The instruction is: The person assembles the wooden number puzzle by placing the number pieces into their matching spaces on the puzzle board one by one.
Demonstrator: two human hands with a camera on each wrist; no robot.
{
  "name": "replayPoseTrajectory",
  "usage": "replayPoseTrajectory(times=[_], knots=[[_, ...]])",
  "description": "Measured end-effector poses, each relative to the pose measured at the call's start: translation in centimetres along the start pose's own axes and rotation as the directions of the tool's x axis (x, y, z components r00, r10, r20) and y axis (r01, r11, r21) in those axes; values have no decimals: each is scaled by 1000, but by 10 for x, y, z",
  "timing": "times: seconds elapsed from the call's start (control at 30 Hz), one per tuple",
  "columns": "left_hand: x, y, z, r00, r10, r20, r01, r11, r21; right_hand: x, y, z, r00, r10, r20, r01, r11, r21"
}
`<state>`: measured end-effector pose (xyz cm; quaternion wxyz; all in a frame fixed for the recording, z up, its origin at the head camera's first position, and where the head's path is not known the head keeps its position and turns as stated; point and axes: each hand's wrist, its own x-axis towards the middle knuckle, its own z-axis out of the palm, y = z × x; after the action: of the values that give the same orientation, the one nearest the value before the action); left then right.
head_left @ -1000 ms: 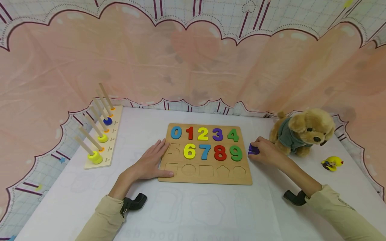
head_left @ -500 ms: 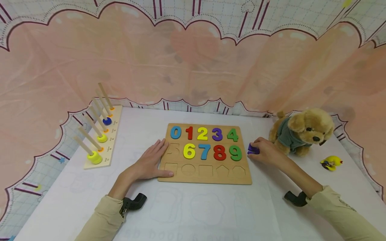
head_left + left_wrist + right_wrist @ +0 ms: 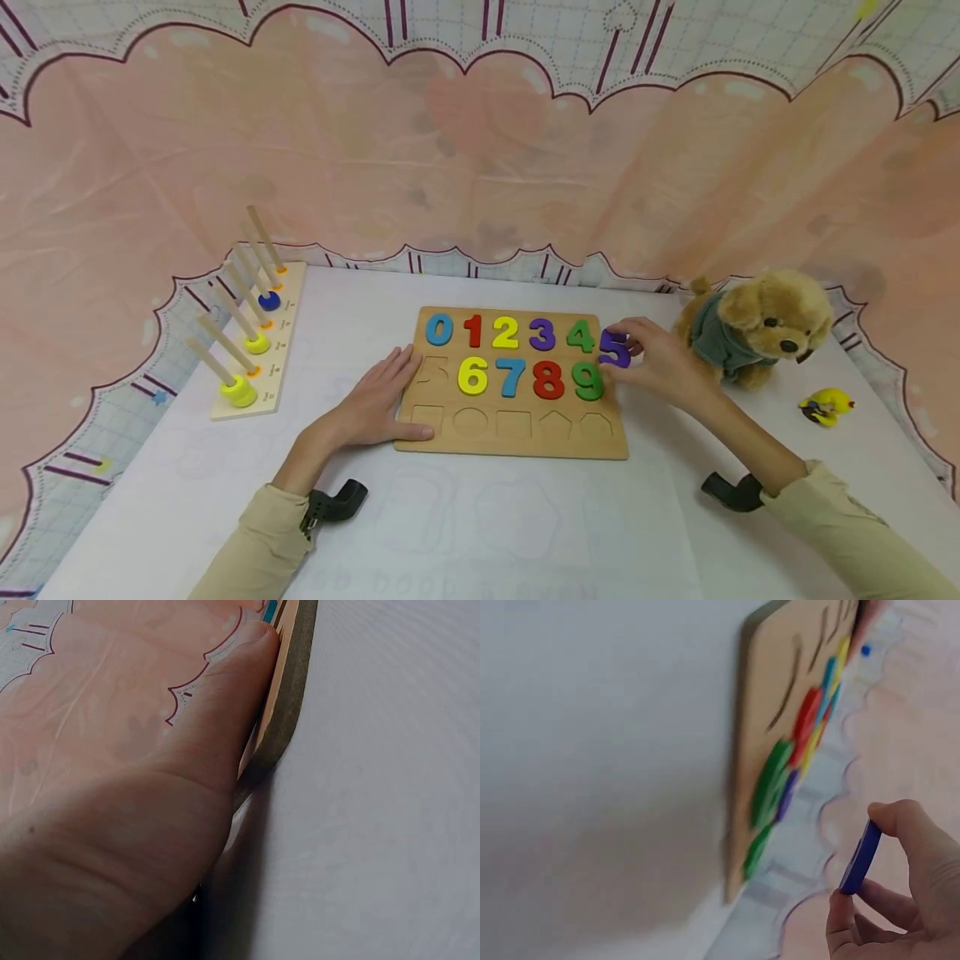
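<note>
A wooden number puzzle board [image 3: 495,440] lies on the white table, with coloured numbers 0 to 4 along its top row and 6, 7, 8 and 9 in the row below. The person's left hand [image 3: 375,398] rests flat at the board's left edge, thumb on its lower left corner. An outlined recess shaped like a 5 [image 3: 432,370] shows beside those fingers. Over the board's right edge, the right hand [image 3: 663,362] pinches a purple number 5 [image 3: 616,348] between thumb and fingers. In the right wrist view the number 5 [image 3: 861,857] is seen edge-on, apart from the board.
A pegged counting stand [image 3: 281,358] with yellow and blue beads stands at the left. To the right sit a plush dog [image 3: 750,329] in a grey-green top and a small yellow rubber duck [image 3: 825,407]. A patterned curtain [image 3: 480,167] hangs behind the table.
The right hand has lifted the purple number 5 and moved it left and away from the body, from beside the board to over its right edge. The left hand has stayed put.
</note>
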<state>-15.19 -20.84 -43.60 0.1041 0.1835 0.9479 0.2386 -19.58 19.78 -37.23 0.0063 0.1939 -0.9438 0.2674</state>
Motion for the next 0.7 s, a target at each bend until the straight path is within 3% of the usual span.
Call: replayPoseTrajectory(times=[0.27,0.4,0.7], knots=[[0,0,-1,1000,-3,11,3,1000,0,5,-45,19,994,-85,69,79,993,88],[0,0,0,1000,-5,13,5,1000,-2,15,-63,26,991,-92,98,80,990,118],[0,-1,-1,1000,-4,20,4,1000,-10,38,-99,45,972,-186,144,165,975,147]])
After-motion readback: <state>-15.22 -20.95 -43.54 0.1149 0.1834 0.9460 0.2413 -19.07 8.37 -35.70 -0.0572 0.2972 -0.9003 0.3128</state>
